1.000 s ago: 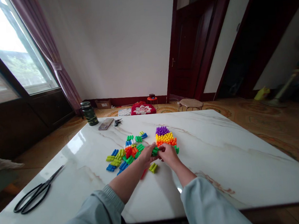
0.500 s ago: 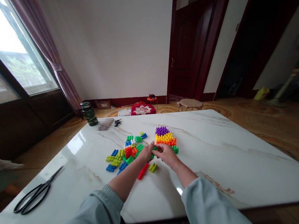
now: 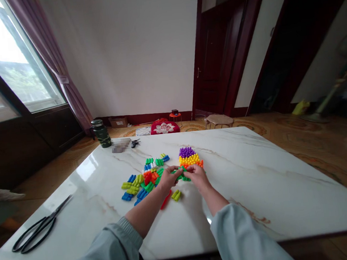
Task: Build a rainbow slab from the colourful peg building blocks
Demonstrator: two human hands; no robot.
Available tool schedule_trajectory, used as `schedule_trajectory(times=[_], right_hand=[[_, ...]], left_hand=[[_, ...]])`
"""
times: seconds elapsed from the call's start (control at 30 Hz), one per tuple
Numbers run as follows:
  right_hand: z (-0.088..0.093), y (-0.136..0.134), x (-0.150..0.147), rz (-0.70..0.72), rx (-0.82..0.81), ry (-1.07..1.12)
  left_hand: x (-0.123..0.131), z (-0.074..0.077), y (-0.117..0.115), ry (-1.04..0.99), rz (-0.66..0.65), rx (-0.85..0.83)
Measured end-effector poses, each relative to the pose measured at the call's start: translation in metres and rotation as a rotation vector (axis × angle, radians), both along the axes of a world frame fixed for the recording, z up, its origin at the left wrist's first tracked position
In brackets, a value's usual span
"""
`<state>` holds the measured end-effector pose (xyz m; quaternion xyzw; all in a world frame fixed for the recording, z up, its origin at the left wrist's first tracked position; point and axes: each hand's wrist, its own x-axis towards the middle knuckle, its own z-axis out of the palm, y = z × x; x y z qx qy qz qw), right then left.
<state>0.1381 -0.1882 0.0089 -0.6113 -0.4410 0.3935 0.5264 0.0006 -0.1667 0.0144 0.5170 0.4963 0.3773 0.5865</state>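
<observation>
Both hands meet over the middle of the white marble table. My left hand (image 3: 168, 178) has its fingers pinched on a green bead piece (image 3: 182, 170). Close beside it, my right hand (image 3: 197, 175) pinches at the same green piece from the right. Just behind the hands lies a block of beads in rows, purple (image 3: 187, 152), yellow (image 3: 190, 160) and orange, partly covered by my right hand. Left of my left hand spreads a loose group of green, red, blue, white and lime pieces (image 3: 134, 186). A lime piece (image 3: 176, 195) and a red one (image 3: 165, 200) lie nearer me.
Large black-handled scissors (image 3: 42, 229) lie on the left of the table (image 3: 278, 193). At the far left edge stand a camouflage bottle (image 3: 101, 133), a blurred item (image 3: 121, 145) and small dark pliers (image 3: 135, 143). Beyond the table is a round stool (image 3: 219, 120).
My hands have drawn slightly apart, and more of the green piece shows between the fingertips. The whole view has shifted a little.
</observation>
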Motion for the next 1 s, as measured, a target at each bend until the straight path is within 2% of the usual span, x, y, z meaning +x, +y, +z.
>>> schedule_trajectory(times=[0.17, 0.27, 0.33, 0.43, 0.5, 0.57, 0.67, 0.77, 1.0], right_hand=[[-0.002, -0.001, 0.006, 0.13, 0.074, -0.298], [0.004, -0.003, 0.01, 0.155, 0.126, -0.462], [0.009, -0.003, 0.022, 0.062, 0.161, -0.481], [0.009, 0.0, 0.055, -0.232, 0.204, -0.454], [0.0, 0.002, 0.08, -0.393, 0.176, -0.466], [-0.013, 0.003, 0.099, -0.441, 0.12, -0.506], [-0.035, 0.004, 0.112, -0.393, 0.043, -0.549], [-0.048, 0.008, 0.11, -0.338, 0.024, -0.585], [-0.052, 0.018, 0.102, -0.247, -0.014, -0.636]], left_hand=[[-0.003, -0.002, 0.003, 0.082, -0.107, 0.1], [-0.004, -0.002, 0.002, 0.081, -0.09, 0.064], [-0.006, -0.001, 0.002, 0.058, -0.029, 0.011], [-0.015, 0.001, 0.005, 0.026, 0.084, -0.054], [-0.022, 0.002, 0.008, 0.002, 0.159, -0.111], [-0.027, 0.002, 0.01, -0.023, 0.221, -0.164], [-0.028, 0.002, 0.013, -0.064, 0.275, -0.208], [-0.024, 0.001, 0.012, -0.096, 0.288, -0.222], [-0.019, -0.001, 0.009, -0.116, 0.284, -0.231]])
